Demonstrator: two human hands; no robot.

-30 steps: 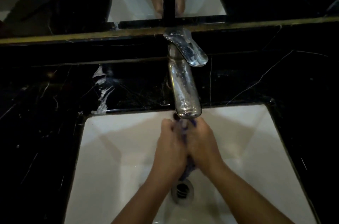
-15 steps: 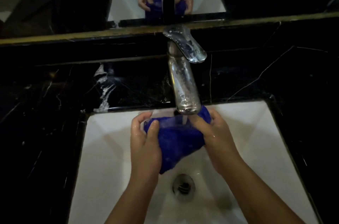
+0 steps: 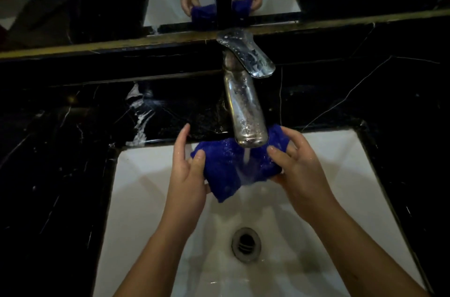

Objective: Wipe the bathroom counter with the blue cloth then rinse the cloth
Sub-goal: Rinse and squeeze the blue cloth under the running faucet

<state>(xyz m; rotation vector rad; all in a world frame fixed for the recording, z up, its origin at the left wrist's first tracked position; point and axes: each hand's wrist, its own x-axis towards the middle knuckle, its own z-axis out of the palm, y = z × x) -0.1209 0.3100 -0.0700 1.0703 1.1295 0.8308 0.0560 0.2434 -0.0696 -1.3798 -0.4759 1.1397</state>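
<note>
- The blue cloth (image 3: 231,170) hangs between the two hands, stretched across the gap under the tap's spout and above the white sink (image 3: 136,199).
- The left hand (image 3: 187,175) holds the cloth's left edge: the thumb presses on top of the fabric and the palm sits against its side, while the forefinger points up and away, off the cloth.
- The right hand (image 3: 299,170) holds the right edge, thumb laid over the front of the fabric and fingers curled round the corner that rises behind the spout.
- Both hands hover over the back half of the basin, well above the drain (image 3: 246,244); the cloth touches neither the basin floor nor the counter.
- A thin stream of water (image 3: 246,162) falls from the chrome tap (image 3: 246,111) straight onto the middle of the cloth and runs down its front.
- No brand, label or writing can be read on the cloth, the tap or the sink.
- The cloth is a deep, saturated blue, with a nubbly, towel-like surface; it looks wet and is bunched and sagging, with a lower corner drooping toward the left wrist.
- The black marble counter (image 3: 60,150) with thin white veins surrounds the sink; pale streaks or veining lie on it just behind the sink's back left corner.
- The tap's lever handle (image 3: 250,58) is beaded with droplets and angled to the right.
- The mirror (image 3: 97,4) behind the counter repeats both hands and the blue cloth.
</note>
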